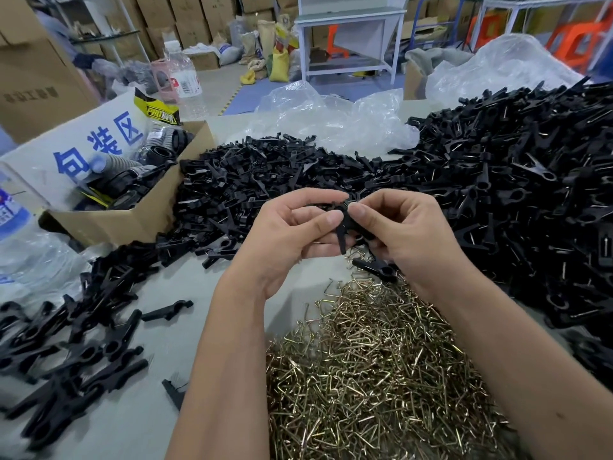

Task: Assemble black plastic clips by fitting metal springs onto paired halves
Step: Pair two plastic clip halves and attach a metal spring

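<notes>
Both my hands' fingers (335, 220) pinch paired clip halves (346, 227), long axis seemingly pointing down toward the spring pile (374, 360)

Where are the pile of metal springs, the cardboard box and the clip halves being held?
pile of metal springs (374, 366), head view, middle of the heap.
cardboard box (132, 224), head view, its front wall.
clip halves (343, 227), head view, black leg showing between the thumbs.
</notes>
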A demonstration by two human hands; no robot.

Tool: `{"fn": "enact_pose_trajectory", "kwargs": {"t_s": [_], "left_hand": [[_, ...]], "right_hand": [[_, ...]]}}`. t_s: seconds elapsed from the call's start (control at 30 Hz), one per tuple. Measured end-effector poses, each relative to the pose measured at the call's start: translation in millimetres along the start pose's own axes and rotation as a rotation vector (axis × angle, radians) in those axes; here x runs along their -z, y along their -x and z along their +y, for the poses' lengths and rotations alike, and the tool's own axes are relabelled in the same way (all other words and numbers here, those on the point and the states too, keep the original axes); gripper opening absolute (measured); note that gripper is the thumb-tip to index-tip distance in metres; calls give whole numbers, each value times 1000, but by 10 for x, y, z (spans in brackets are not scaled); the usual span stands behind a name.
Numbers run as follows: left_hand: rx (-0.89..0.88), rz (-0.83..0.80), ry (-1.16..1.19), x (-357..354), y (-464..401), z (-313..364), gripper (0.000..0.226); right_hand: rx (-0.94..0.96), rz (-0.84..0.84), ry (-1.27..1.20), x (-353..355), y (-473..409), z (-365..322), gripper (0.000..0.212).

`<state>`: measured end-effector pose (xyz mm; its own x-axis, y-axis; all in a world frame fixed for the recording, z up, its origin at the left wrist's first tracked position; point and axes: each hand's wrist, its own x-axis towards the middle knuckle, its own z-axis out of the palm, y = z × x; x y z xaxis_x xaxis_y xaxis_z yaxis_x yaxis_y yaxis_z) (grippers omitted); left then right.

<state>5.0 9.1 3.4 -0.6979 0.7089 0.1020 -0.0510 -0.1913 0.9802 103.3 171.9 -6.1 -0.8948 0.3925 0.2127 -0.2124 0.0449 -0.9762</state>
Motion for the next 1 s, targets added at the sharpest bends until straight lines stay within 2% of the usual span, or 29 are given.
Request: {"fn": "enact_pose_trajectory", "kwargs": {"t_s": [0.13,0.2,0.23,0.3,0.37,0.47,0.6,0.8,0.87,1.0], "left_hand": [[-40,43,-3,26,19,24,22],[-69,158,-26,93,23,26,13],[-79,227,-39,138,22,25,9],[-91,358,-62,213,16,16,7],[-92,438,-80,246,7,-2,9],[-96,465,-104,252,-13,-38,10],[-99,483,-104,253,-34,-62,14],[-106,485,-137,222,-10,-44,18],[-103,485,-140,221,4,-32,22],[-105,486,-133,226,14,-22,27]], "right_hand": [[-35,19,43,-44,0,-2,19],[3,36,326,-26,-4,-6,22],[31,0,515,-24,1,-22,22],[30,-178,816,-74,46,-76,20],[-3,-354,1020,-165,103,-109,17],[-1,-468,1232,-291,153,-133,16],[-27,-570,1281,-359,164,-179,12],[56,-627,1375,-349,181,-134,12],[56,-555,1233,-306,165,-152,15],[25,-206,761,-167,91,-187,14]]}}
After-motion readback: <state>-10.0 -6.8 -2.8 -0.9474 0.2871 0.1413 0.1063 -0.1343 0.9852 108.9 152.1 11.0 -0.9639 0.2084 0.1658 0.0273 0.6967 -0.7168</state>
